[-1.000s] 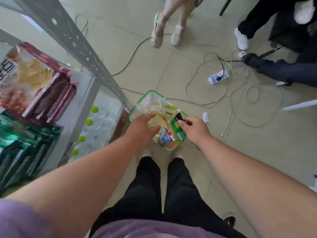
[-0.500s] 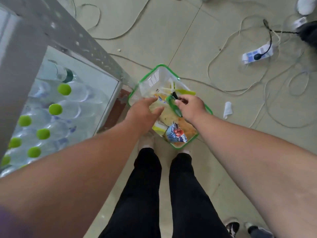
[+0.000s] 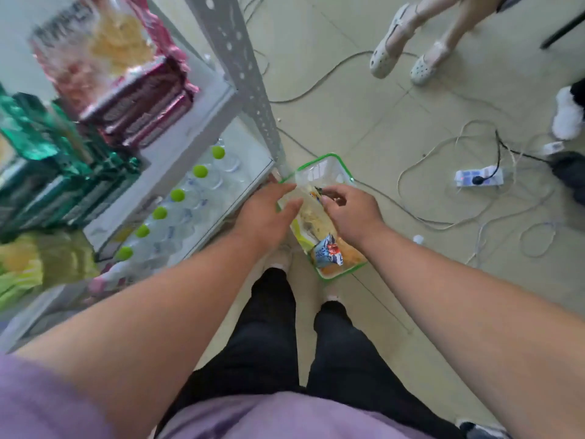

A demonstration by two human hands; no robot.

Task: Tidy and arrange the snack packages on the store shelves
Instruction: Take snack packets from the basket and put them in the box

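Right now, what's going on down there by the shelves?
A person stands over a green-rimmed basket of snack packets on the floor beside the metal shelf unit. Both hands reach into it: the left hand with fingers extended, the right hand curled around a packet. Nothing has gone onto the shelves yet.

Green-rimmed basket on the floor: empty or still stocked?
Still stocked. The basket holds several snack packages, including a blue-and-red packet near its close end; both hands reach in above them.

Perforated grey metal shelf post (image 3: 240, 58), glossy foil snack packages (image 3: 142, 103), clear plastic basket (image 3: 329, 166)
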